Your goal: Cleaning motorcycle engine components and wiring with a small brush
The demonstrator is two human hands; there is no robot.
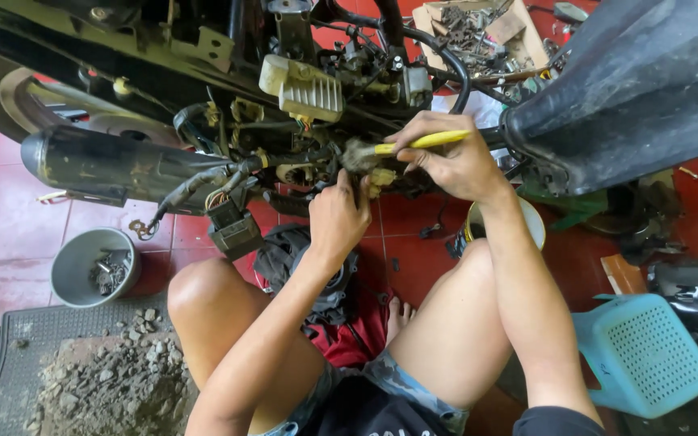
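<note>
My right hand (452,160) grips a yellow-handled paintbrush (414,144), its worn bristles pressed against a small dirty part in the open frame of a motorbike (300,97). Just below the bristles, my left hand (338,218) holds that small pale part (380,181) from underneath, fingers curled around it. Loose wires and a black connector box (234,228) hang to the left of my left hand. I am squatting, both bare knees in view under my arms.
A black exhaust pipe (115,165) runs at the left. A grey bucket (90,266) with small parts stands on the red tile floor. A rubber mat (34,355) carries rubble. A white cup (531,220), a turquoise plastic stool (648,355) and a box of scrap metal (478,32) are nearby.
</note>
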